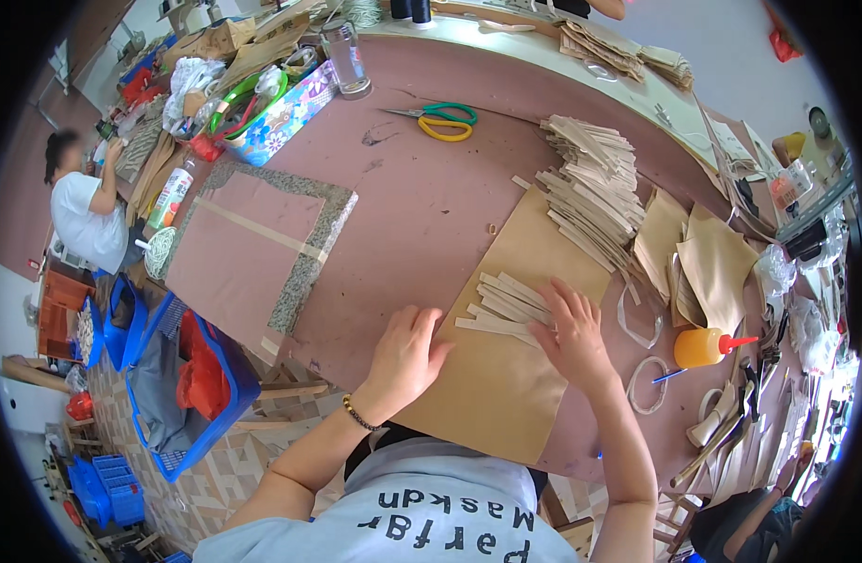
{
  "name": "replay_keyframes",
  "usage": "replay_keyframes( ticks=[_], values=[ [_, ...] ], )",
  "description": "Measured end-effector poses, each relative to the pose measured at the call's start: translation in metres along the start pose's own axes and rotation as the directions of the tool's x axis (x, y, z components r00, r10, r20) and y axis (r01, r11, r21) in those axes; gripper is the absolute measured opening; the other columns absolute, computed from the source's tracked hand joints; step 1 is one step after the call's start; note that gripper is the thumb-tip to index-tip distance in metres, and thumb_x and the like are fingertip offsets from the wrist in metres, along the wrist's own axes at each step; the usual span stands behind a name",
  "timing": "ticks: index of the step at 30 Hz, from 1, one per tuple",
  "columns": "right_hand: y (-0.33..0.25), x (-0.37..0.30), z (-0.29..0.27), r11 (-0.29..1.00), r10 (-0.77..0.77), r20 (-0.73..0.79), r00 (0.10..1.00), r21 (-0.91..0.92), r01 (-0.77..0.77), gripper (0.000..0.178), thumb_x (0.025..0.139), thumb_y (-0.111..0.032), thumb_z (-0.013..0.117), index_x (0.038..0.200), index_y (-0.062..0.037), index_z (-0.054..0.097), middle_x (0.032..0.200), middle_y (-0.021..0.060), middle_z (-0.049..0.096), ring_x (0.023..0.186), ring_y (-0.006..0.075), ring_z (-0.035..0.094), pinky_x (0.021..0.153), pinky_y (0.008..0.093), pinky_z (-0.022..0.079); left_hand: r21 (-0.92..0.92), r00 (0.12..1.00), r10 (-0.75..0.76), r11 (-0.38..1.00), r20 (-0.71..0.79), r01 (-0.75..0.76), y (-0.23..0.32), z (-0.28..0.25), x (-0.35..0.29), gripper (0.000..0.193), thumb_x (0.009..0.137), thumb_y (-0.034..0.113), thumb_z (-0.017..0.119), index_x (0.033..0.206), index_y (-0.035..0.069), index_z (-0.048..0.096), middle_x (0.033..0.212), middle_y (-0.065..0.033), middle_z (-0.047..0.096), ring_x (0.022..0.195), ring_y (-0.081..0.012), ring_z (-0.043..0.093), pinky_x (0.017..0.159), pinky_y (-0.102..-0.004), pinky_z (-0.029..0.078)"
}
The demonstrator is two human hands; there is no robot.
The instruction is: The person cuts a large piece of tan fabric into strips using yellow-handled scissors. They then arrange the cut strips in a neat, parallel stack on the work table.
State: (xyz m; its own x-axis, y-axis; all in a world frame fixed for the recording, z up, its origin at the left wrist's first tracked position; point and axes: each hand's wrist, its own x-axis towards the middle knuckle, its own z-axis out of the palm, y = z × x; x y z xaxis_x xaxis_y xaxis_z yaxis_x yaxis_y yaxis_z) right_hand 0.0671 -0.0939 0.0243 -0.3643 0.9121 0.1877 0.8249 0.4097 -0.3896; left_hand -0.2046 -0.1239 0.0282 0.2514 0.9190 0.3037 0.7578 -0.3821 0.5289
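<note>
A small fan of pale flat strips (501, 305) lies on a large tan sheet (482, 403) in front of me. My right hand (576, 342) rests at the right ends of these strips, its fingers spread and touching them. Left of the sheet, my left hand (407, 361) hovers over the table with thumb and fingers apart, and nothing is in it. A long pile of similar strips (590, 183) covers the far end of the sheet and the table beyond it.
Scissors (440, 122) lie farther back. On the left are a stone slab (304, 272), a flowered box (276, 122) and a glass (346, 61). Tan pieces (712, 258) and a glue bottle (703, 347) sit right. Blue crates (224, 394) stand on the floor. Another person (83, 211) works far left.
</note>
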Motion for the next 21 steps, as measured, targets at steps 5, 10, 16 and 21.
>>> replay_keyframes(
  ticks=[5, 10, 16, 21],
  values=[
    [-0.003, -0.022, 0.009, 0.993, -0.105, -0.095, 0.99, -0.063, 0.1, 0.041, 0.088, -0.017, 0.068, 0.125, -0.0032, 0.058, 0.128, 0.0157, 0.057, 0.12, 0.0334, 0.052, 0.102, 0.0481, 0.038, -0.102, 0.99, -0.053, 0.993, 0.128, 0.066, -0.004, 0.0, -0.016, 0.044, 0.081, 0.007, 0.073, 0.118, 0.002, 0.048, 0.077, -0.0154, 0.061, 0.066, -0.0328, 0.062, 0.06, -0.042, 0.05],
    [0.008, -0.005, 0.006, 0.965, 0.129, -0.132, 0.983, 0.244, -0.094, 0.03, 0.082, -0.012, 0.072, 0.11, -0.0037, 0.065, 0.1, 0.0101, 0.064, 0.097, 0.0307, 0.057, 0.087, 0.0429, 0.044, -0.239, 0.945, -0.108, 0.953, 0.309, 0.187, 0.0, -0.007, -0.03, 0.046, 0.082, 0.009, 0.074, 0.12, 0.0, 0.048, 0.069, -0.0152, 0.06, 0.058, -0.0306, 0.061, 0.055, -0.0403, 0.048],
    [-0.011, 0.006, 0.002, 0.982, 0.018, 0.107, 0.994, 0.184, -0.037, 0.024, 0.08, -0.015, 0.075, 0.1, -0.0051, 0.065, 0.091, 0.0081, 0.062, 0.092, 0.0297, 0.057, 0.085, 0.0427, 0.044, -0.224, 0.864, -0.181, 0.922, 0.469, 0.315, 0.01, -0.033, -0.04, 0.044, 0.083, 0.011, 0.074, 0.119, 0.0, 0.051, 0.075, -0.0146, 0.061, 0.065, -0.0298, 0.063, 0.059, -0.0391, 0.05],
    [-0.011, 0.013, 0.003, 0.96, 0.059, 0.145, 0.988, 0.265, -0.096, 0.017, 0.08, -0.014, 0.074, 0.089, -0.0058, 0.062, 0.089, 0.0074, 0.062, 0.087, 0.0293, 0.058, 0.082, 0.042, 0.046, -0.098, 0.975, -0.029, 0.994, 0.22, 0.052, -0.01, -0.037, 0.0, 0.037, 0.082, 0.013, 0.075, 0.111, 0.0, 0.057, 0.094, -0.0168, 0.061, 0.082, -0.0319, 0.064, 0.07, -0.0403, 0.052]
  ],
)
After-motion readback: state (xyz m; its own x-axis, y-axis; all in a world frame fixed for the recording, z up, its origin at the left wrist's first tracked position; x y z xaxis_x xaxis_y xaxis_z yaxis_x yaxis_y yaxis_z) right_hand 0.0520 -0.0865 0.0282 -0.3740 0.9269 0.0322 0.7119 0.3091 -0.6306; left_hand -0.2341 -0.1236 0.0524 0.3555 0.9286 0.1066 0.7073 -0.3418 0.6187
